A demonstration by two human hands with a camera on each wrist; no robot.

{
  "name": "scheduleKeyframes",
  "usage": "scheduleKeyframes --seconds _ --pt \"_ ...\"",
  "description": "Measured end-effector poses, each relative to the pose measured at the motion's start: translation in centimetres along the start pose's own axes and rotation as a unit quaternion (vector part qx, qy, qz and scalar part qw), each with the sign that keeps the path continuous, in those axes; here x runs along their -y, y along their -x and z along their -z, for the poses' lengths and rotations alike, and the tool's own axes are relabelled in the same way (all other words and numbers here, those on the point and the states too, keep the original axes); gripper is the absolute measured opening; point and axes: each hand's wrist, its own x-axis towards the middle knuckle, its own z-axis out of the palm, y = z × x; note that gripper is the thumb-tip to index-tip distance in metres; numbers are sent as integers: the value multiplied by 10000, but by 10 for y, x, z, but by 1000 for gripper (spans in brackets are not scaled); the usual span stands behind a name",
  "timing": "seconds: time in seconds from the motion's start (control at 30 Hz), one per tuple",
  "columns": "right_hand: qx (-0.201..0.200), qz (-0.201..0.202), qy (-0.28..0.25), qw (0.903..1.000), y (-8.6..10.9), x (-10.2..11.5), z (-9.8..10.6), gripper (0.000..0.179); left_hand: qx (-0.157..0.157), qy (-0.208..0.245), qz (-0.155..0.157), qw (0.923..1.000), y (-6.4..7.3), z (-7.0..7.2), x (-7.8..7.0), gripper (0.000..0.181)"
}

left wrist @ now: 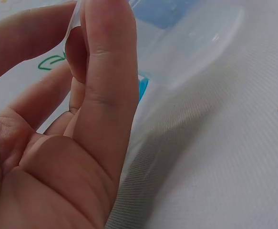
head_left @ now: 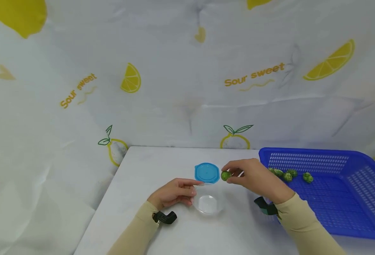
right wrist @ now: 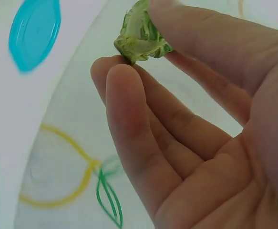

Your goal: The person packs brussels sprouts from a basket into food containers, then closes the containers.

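Observation:
My left hand [head_left: 176,193] pinches the left rim of a clear plastic container [head_left: 208,203], thumb on the near side and fingers at the wall. In the left wrist view the container [left wrist: 191,47] shows as a see-through wall beyond the thumb. A Brussels sprout [head_left: 226,175] is pinched between thumb and fingertips of my right hand [head_left: 254,177], just above and right of the container. Up close in the right wrist view, the sprout [right wrist: 142,36] shows pale green leaves and a cut stem end. A blue lid [head_left: 207,173] lies flat behind the container.
On the right stands a large blue mesh basket [head_left: 334,226]; several Brussels sprouts [head_left: 287,176] sit toward its back left. The white table [head_left: 162,159] meets a lemon-print backdrop [head_left: 181,88] at its far edge. Black straps with camera mounts sit on both wrists.

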Motion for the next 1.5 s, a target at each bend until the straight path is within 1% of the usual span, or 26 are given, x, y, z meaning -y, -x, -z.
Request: scheduleKeyframes --seconds 0.1,0.23,0.33,0.5,0.57,0.7,0.9,1.1,1.43,1.5 --pt "13 44 -73 10000 -10 7 -20 26 30 -4 -29 10000 1 1 -2 53" --pt "119 54 -175 9998 -19 15 -42 24 63 -14 -49 10000 3 1 -3 54" --pt "181 61 -249 9995 -22 19 -55 23 126 20 -74 9999 4 0 -3 55" --pt "326 91 -342 9988 -26 24 -70 24 173 223 -36 9996 4 1 -2 55" --pt "361 54 -321 9988 -25 24 -73 24 196 290 0 9994 2 0 -1 55" --pt "432 26 -200 9989 -26 25 -78 24 227 338 -27 9992 1 0 1 55" --pt "503 133 18 9986 -29 26 -85 23 325 365 -125 9987 -1 4 5 55" --pt "506 217 184 9983 -30 26 -92 23 410 368 -222 9982 -1 5 8 55" --pt "452 426 368 9974 -33 27 -99 23 462 403 -189 9979 -1 6 7 56" --pt "410 391 355 9978 -33 27 -100 23 466 403 -170 9980 -1 5 7 55"
